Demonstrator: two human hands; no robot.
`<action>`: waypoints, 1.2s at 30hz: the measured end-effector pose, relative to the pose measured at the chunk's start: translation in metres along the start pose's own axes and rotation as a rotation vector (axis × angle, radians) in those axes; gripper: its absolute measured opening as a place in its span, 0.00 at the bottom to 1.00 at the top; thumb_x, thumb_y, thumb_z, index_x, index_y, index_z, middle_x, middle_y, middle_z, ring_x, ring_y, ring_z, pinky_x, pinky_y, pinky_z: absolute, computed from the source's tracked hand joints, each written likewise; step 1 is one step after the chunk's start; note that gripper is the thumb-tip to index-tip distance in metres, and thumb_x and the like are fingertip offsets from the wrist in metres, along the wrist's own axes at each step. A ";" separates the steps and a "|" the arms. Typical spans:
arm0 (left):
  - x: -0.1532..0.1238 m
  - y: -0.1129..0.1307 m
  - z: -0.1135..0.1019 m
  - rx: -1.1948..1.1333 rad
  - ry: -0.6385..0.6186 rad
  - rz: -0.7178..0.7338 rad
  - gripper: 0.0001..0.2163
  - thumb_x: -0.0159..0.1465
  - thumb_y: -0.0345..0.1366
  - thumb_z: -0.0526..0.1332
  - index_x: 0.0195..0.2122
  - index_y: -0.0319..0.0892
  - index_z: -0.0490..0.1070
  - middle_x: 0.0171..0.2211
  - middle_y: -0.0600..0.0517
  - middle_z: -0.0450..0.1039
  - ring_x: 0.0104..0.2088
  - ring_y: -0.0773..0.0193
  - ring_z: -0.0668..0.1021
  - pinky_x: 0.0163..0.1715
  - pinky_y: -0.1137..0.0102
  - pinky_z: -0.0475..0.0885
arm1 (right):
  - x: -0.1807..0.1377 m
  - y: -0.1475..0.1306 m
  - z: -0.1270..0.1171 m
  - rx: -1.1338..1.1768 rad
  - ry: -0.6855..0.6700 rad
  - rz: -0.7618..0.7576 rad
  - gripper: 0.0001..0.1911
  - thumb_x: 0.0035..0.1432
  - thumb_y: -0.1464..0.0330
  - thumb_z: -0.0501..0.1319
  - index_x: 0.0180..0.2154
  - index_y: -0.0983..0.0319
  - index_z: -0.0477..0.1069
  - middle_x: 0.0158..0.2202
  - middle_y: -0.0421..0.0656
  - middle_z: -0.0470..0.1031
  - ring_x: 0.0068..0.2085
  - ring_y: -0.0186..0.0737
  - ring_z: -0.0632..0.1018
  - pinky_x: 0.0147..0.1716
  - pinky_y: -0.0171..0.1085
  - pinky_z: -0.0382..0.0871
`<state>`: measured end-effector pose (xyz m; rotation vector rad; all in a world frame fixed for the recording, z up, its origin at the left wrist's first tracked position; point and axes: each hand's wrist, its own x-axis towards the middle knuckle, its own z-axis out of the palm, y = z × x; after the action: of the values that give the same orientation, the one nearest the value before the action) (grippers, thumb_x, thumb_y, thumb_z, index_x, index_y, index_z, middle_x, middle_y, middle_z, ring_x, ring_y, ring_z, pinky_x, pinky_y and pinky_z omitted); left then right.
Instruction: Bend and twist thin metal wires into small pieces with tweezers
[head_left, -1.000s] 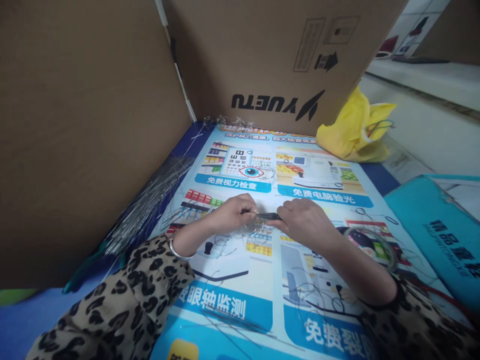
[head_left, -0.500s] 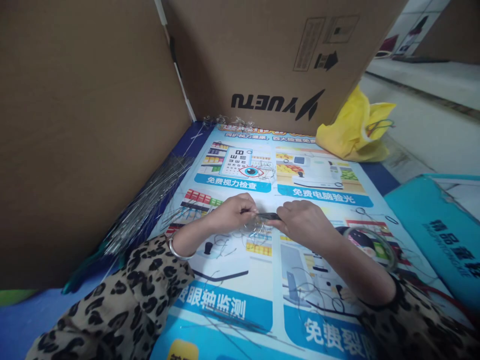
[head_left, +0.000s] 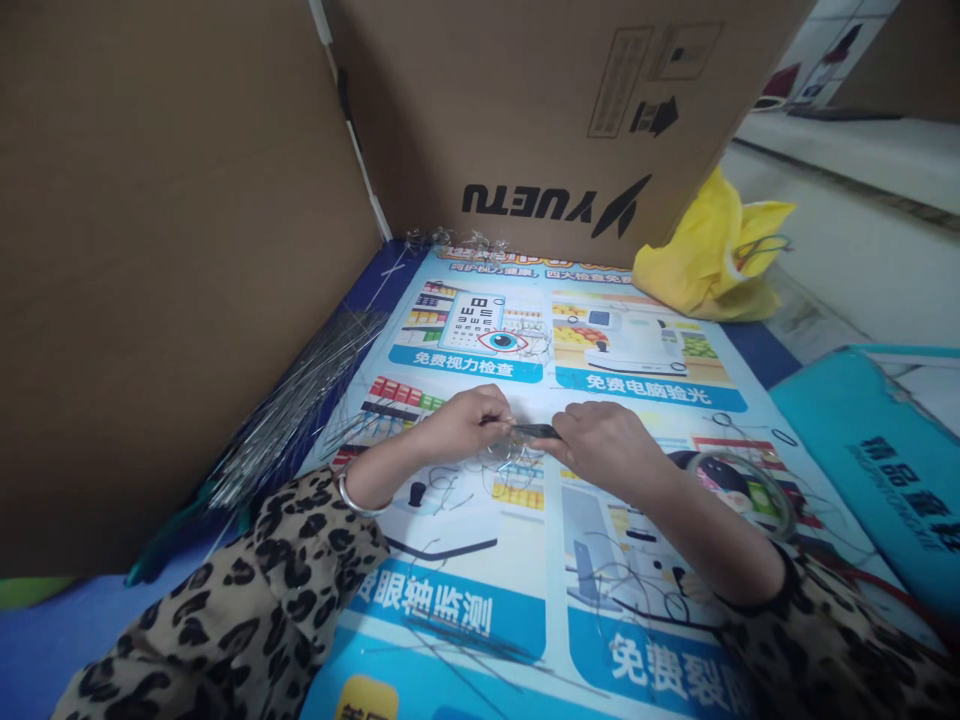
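Observation:
My left hand [head_left: 469, 425] is closed in a pinch on a thin wire [head_left: 504, 452] at the middle of a printed blue poster [head_left: 525, 590]. My right hand [head_left: 604, 440] is closed round a small dark tool [head_left: 536, 431] whose tip meets the wire between both hands. A little curl of bent wire lies just below the fingertips. Both sleeves are leopard print, and a silver bangle [head_left: 352, 495] sits on my left wrist.
A bundle of straight wires [head_left: 289, 415] lies at the left against a cardboard wall [head_left: 165, 250]. A YUETU box [head_left: 555, 120] stands behind. A yellow bag [head_left: 709, 260] is back right, a teal bag [head_left: 885, 460] at right, a wire coil [head_left: 742, 490] near my right forearm.

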<state>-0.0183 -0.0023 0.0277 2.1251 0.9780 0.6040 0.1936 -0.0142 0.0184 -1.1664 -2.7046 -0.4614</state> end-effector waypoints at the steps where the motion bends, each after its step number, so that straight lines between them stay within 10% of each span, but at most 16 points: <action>1: 0.000 0.000 0.000 0.000 -0.002 -0.002 0.06 0.56 0.26 0.54 0.23 0.38 0.66 0.29 0.53 0.66 0.34 0.68 0.70 0.35 0.72 0.65 | 0.000 0.000 0.000 0.004 -0.002 0.000 0.26 0.59 0.52 0.45 0.23 0.63 0.67 0.20 0.43 0.69 0.23 0.34 0.67 0.24 0.36 0.43; 28: -0.006 0.011 0.007 0.140 0.113 0.098 0.06 0.56 0.28 0.56 0.31 0.41 0.72 0.34 0.51 0.70 0.37 0.66 0.71 0.38 0.71 0.67 | -0.004 0.012 0.014 0.091 0.111 0.114 0.25 0.60 0.54 0.45 0.24 0.64 0.67 0.24 0.43 0.69 0.28 0.35 0.68 0.30 0.35 0.51; 36: -0.003 0.003 0.001 -0.158 -0.047 -0.018 0.06 0.58 0.30 0.57 0.30 0.40 0.74 0.32 0.51 0.70 0.38 0.67 0.72 0.42 0.70 0.67 | -0.004 0.012 0.013 0.121 0.100 0.089 0.23 0.59 0.54 0.47 0.25 0.63 0.67 0.24 0.42 0.68 0.29 0.35 0.67 0.31 0.34 0.53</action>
<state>-0.0180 -0.0066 0.0292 1.9803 0.8928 0.6002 0.2049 -0.0049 0.0075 -1.1912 -2.5453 -0.3289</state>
